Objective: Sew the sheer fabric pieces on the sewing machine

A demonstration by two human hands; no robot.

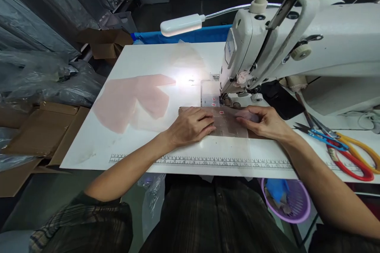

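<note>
My left hand (191,125) lies flat, fingers together, on a thin sheer pinkish fabric piece (227,124) in front of the sewing machine (297,43). My right hand (264,121) rests on the same piece's right end, fingers curled and pinching its edge. The piece sits just before the presser foot (223,99) and the metal needle plate (209,94). Small pink marks show on the fabric near the needle.
Pale pink cut fabric pieces (130,101) lie on the white table (97,150) to the left. A printed ruler (208,162) runs along the front edge. Scissors with red and orange handles (347,148) lie at right. A lamp (181,24) shines down. A purple basket (289,201) hangs below; cardboard boxes (38,130) stand at left.
</note>
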